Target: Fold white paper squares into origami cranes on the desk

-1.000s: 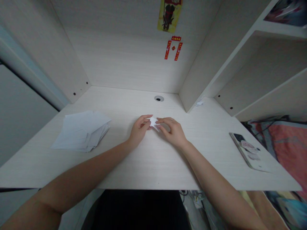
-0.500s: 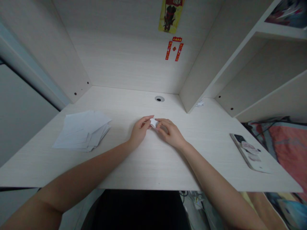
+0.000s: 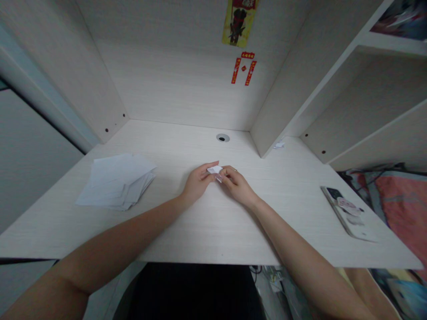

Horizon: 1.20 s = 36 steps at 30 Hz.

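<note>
A small folded white paper (image 3: 215,170) is held between my two hands over the middle of the desk (image 3: 207,231). My left hand (image 3: 196,181) grips its left side, with the fingers along the far edge and the thumb on the near side. On the right, my right hand (image 3: 236,183) pinches the paper's other end with bent fingers; a ring shows on one finger. The fingertips of both hands nearly meet at the paper's near edge, and they hide part of the folds.
Left of my hands lies a loose stack of white paper sheets (image 3: 113,180). A phone (image 3: 348,213) rests near the desk's right edge. Behind are a cable hole (image 3: 223,138), an upright divider (image 3: 280,98) and a small white scrap (image 3: 279,145) beside it.
The folded paper has turned between my fingers and now lies flatter. My left fingers have stretched a little further right along its far edge, and my right fingers have shifted slightly.
</note>
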Available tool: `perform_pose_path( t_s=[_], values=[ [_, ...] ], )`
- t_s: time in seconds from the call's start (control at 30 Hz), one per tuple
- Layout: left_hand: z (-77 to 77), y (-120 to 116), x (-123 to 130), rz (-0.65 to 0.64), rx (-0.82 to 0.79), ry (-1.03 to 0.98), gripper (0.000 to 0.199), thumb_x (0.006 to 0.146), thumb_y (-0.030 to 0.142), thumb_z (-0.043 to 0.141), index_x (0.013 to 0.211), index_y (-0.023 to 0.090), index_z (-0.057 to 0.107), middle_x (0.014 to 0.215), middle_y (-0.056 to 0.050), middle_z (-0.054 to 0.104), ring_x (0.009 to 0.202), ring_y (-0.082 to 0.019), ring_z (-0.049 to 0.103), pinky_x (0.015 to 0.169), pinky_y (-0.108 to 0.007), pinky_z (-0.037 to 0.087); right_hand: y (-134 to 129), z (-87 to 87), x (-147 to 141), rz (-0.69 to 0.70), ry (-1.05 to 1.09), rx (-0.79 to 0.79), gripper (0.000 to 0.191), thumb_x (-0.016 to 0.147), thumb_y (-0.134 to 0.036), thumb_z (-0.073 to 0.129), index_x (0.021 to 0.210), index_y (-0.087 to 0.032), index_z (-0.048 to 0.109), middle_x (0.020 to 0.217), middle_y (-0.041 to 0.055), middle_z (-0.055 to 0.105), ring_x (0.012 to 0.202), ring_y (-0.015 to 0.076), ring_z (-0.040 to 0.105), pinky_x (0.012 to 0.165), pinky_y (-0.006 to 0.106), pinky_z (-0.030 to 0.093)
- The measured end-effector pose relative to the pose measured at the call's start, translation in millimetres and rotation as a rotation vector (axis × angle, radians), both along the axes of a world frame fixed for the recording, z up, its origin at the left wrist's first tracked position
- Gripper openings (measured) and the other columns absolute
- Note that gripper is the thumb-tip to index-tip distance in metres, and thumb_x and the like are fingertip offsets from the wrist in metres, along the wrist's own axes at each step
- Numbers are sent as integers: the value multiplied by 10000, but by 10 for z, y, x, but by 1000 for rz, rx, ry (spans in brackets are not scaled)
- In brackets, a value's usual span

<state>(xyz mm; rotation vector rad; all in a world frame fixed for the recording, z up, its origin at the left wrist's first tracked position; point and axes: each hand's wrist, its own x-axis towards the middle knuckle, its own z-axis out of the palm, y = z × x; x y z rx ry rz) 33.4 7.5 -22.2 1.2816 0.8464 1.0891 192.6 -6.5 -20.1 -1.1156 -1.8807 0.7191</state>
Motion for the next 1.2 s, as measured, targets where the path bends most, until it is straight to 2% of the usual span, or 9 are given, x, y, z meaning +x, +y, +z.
perform_pose_path(
  t_s=[0.13, 0.37, 0.53, 0.7, 0.83, 0.93, 1.1, 1.2],
  values=[
    [17, -7, -8, 10, 17, -6, 472, 719, 193, 624, 1183, 167, 549, 1141, -87, 620, 852, -140, 623, 802, -273, 488, 10, -20, -3, 3, 18, -26, 176, 868, -339, 470, 749, -214, 508, 850, 29, 554, 807, 171, 513, 750, 300, 403],
    [12, -8, -15, 45, 37, 31, 541, 703, 255, 673, 1214, 192, 506, 1159, -101, 596, 807, -131, 628, 763, -258, 482, 5, -16, -4, -25, 55, -36, 171, 856, -350, 476, 757, -214, 506, 837, 29, 548, 792, 173, 506, 723, 297, 407],
    [1, -12, -10, 104, 16, -35, 789, 671, 238, 713, 1343, 221, 300, 1129, -102, 597, 752, -108, 630, 746, -250, 475, 11, -21, 2, -33, 101, -69, 152, 855, -343, 475, 781, -216, 514, 857, 27, 556, 805, 169, 511, 736, 291, 407],
    [13, -13, -16, 108, 37, 35, 506, 675, 276, 707, 1133, 173, 518, 1134, -98, 604, 723, -98, 616, 703, -228, 469, 22, -34, -1, -39, 120, -70, 165, 854, -354, 473, 778, -214, 520, 827, 22, 554, 790, 166, 506, 726, 287, 409],
    [43, -14, -19, 116, 22, 64, 530, 676, 278, 703, 1161, 174, 520, 1108, -92, 618, 700, -96, 615, 672, -220, 469, 17, -19, -7, -40, 112, -66, 192, 860, -377, 460, 770, -214, 508, 802, 21, 546, 768, 168, 508, 721, 290, 412],
    [51, -17, -13, 120, 24, 73, 559, 664, 287, 714, 1175, 176, 517, 1098, -88, 621, 703, -102, 624, 668, -219, 474, 2, 31, 10, -78, 64, 13, 163, 873, -346, 446, 788, -220, 505, 839, 38, 559, 791, 182, 522, 725, 305, 423],
    [45, -30, 7, 105, 20, 95, 564, 658, 306, 720, 1170, 171, 525, 994, -63, 648, 703, -120, 635, 649, -222, 479, -31, 149, 79, -171, -139, 298, 65, 870, -247, 455, 842, -223, 508, 986, 95, 557, 986, 241, 506, 890, 412, 380],
    [55, -40, 14, 109, 20, 104, 549, 667, 308, 714, 1164, 164, 530, 921, -48, 654, 678, -114, 626, 624, -212, 469, -51, 181, 89, -178, -138, 320, 74, 874, -263, 458, 880, -228, 522, 1003, 100, 564, 981, 245, 522, 868, 418, 404]
  ],
)
